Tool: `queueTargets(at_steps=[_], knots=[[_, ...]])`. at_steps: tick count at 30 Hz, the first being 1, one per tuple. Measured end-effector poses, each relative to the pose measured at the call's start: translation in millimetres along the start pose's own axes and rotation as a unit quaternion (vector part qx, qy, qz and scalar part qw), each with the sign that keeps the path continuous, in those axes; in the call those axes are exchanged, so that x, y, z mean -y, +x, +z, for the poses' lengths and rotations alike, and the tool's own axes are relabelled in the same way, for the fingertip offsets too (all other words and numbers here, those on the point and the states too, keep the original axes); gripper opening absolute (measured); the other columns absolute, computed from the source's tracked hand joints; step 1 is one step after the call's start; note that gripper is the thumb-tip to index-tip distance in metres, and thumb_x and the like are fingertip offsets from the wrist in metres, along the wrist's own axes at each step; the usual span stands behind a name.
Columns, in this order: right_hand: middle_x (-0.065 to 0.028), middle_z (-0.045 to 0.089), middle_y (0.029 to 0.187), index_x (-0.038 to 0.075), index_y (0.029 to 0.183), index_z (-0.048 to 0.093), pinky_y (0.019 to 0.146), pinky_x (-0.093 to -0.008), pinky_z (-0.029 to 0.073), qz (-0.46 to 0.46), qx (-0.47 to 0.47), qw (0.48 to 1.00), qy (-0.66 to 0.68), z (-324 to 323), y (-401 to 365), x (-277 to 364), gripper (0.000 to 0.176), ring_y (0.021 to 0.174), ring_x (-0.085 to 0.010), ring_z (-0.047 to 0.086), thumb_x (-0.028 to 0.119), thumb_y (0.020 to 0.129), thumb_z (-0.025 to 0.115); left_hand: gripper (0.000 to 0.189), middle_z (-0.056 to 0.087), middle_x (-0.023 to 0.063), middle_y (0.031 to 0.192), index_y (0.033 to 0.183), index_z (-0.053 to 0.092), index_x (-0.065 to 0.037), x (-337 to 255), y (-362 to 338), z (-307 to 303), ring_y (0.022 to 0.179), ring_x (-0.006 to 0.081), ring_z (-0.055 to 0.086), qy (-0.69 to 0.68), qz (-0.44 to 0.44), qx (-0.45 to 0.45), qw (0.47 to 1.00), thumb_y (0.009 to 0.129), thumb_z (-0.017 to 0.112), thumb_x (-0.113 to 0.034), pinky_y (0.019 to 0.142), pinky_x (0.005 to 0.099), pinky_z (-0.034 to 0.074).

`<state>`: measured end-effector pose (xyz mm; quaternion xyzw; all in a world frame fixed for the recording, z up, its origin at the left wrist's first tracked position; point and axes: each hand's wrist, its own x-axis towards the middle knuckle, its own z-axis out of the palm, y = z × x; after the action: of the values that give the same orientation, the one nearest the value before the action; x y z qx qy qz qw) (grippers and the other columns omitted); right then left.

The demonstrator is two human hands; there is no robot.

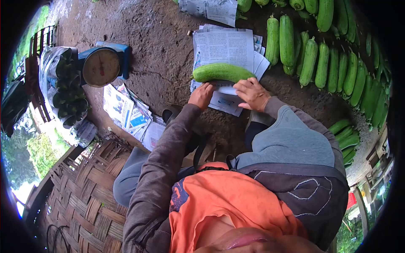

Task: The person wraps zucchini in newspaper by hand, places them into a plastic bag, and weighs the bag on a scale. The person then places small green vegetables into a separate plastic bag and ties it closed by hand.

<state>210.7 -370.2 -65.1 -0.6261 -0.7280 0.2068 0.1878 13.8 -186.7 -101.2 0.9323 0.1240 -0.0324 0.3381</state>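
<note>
A long green gourd [221,72] lies crosswise on a stack of newspaper sheets [223,46] on the dirt floor. My left hand [202,96] is at the lower edge of the paper, just below the gourd's left part, with its fingers bent together at the sheet's edge. Near the gourd's right end is my right hand [253,93], its fingers over the paper's near edge and its thumb apart. The paper edge under both hands is partly hidden by the fingers.
Rows of green gourds [309,62] lie at the right and upper right. A blue dial scale [101,67] stands at the left beside a plastic-wrapped bundle [67,84]. More newspapers [133,114] lie nearer me, by a woven bamboo surface [84,194].
</note>
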Motion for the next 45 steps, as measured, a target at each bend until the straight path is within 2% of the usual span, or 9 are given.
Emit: queueTargets(at_steps=[5, 11, 17, 24, 27, 31, 34, 39, 45], knots=[[-0.0068, 0.05, 0.123, 0.004, 0.081, 0.065, 0.097, -0.0438, 0.032, 0.007, -0.064, 0.997, -0.033, 16, -2, -2, 0.011, 0.12, -0.0222, 0.041, 0.014, 0.077, 0.06, 0.014, 0.059, 0.0128, 0.096, 0.094, 0.055, -0.003, 4, -3, 3, 0.09, 0.0318, 0.059, -0.008, 0.011, -0.002, 1.0, 0.08, 0.054, -0.003, 0.076, 0.0393, 0.049], [-0.0073, 0.051, 0.125, 0.004, 0.071, 0.062, 0.095, -0.0449, 0.034, 0.077, -0.115, 0.99, -0.01, 0, 6, -3, 0.008, 0.121, -0.0234, 0.042, 0.01, 0.075, 0.06, 0.025, 0.062, 0.0096, 0.106, 0.103, 0.062, -0.009, -9, -3, -12, 0.099, 0.0294, 0.06, 0.002, 0.014, -0.004, 1.0, 0.078, 0.063, -0.008, 0.084, 0.0385, 0.049], [-0.0055, 0.051, 0.124, 0.007, 0.068, 0.061, 0.093, -0.0406, 0.036, 0.167, -0.109, 0.974, 0.107, -19, 17, -14, 0.012, 0.117, -0.0257, 0.046, 0.01, 0.065, 0.072, 0.016, 0.062, 0.0071, 0.107, 0.089, 0.063, -0.008, -23, 11, -35, 0.1, 0.0274, 0.058, 0.027, -0.014, 0.001, 1.0, 0.077, 0.066, -0.018, 0.085, 0.038, 0.047], [-0.005, 0.056, 0.111, 0.008, 0.073, 0.064, 0.085, -0.0395, 0.039, 0.148, -0.167, 0.962, 0.154, -39, 36, -31, 0.012, 0.105, -0.0239, 0.051, 0.016, 0.069, 0.073, 0.007, 0.055, 0.0037, 0.121, 0.084, 0.063, -0.01, -25, 37, -53, 0.118, 0.0302, 0.047, 0.073, 0.034, -0.116, 0.99, 0.078, 0.063, -0.013, 0.096, 0.0471, 0.037], [-0.0049, 0.057, 0.102, 0.009, 0.082, 0.063, 0.082, -0.0387, 0.042, 0.091, -0.245, 0.957, 0.128, -52, 50, -14, 0.015, 0.097, -0.0245, 0.054, 0.017, 0.072, 0.071, 0.006, 0.06, 0.0043, 0.113, 0.083, 0.063, -0.01, -14, 55, -54, 0.115, 0.0277, 0.051, 0.043, 0.02, -0.109, 0.993, 0.078, 0.062, -0.013, 0.096, 0.0467, 0.037], [-0.0056, 0.056, 0.099, 0.008, 0.088, 0.061, 0.08, -0.0365, 0.044, 0.033, -0.211, 0.969, 0.122, -30, 56, 2, 0.02, 0.096, -0.0237, 0.053, 0.016, 0.072, 0.071, 0.008, 0.064, 0.0063, 0.106, 0.086, 0.062, -0.006, -4, 73, -63, 0.109, 0.0289, 0.055, -0.008, 0.031, -0.095, 0.995, 0.079, 0.062, -0.011, 0.094, 0.0423, 0.041], [-0.0059, 0.055, 0.102, 0.009, 0.091, 0.062, 0.081, -0.0367, 0.044, 0.181, -0.231, 0.947, 0.134, -44, 55, -9, 0.024, 0.096, -0.0239, 0.053, 0.015, 0.07, 0.071, 0.009, 0.064, 0.0071, 0.107, 0.087, 0.063, -0.005, -2, 74, -70, 0.11, 0.0303, 0.054, -0.027, 0.047, -0.065, 0.996, 0.08, 0.063, -0.009, 0.093, 0.0405, 0.043], [-0.0029, 0.054, 0.105, 0.007, 0.069, 0.065, 0.086, -0.0388, 0.04, 0.19, -0.129, 0.966, 0.122, -33, 39, -19, 0.01, 0.107, -0.0231, 0.047, 0.009, 0.063, 0.073, 0.008, 0.063, 0.0068, 0.111, 0.088, 0.066, -0.006, -8, 58, -69, 0.115, 0.0314, 0.052, -0.03, 0.044, -0.051, 0.997, 0.08, 0.064, -0.009, 0.097, 0.0422, 0.042], [-0.0025, 0.054, 0.106, 0.008, 0.064, 0.06, 0.084, -0.0383, 0.039, 0.192, -0.108, 0.967, 0.129, -37, 43, -25, 0.016, 0.106, -0.0231, 0.048, 0.014, 0.063, 0.075, 0.01, 0.063, 0.0076, 0.113, 0.086, 0.067, -0.005, -13, 51, -70, 0.117, 0.0325, 0.05, -0.04, 0.034, -0.042, 0.998, 0.078, 0.067, -0.011, 0.097, 0.0429, 0.041]])
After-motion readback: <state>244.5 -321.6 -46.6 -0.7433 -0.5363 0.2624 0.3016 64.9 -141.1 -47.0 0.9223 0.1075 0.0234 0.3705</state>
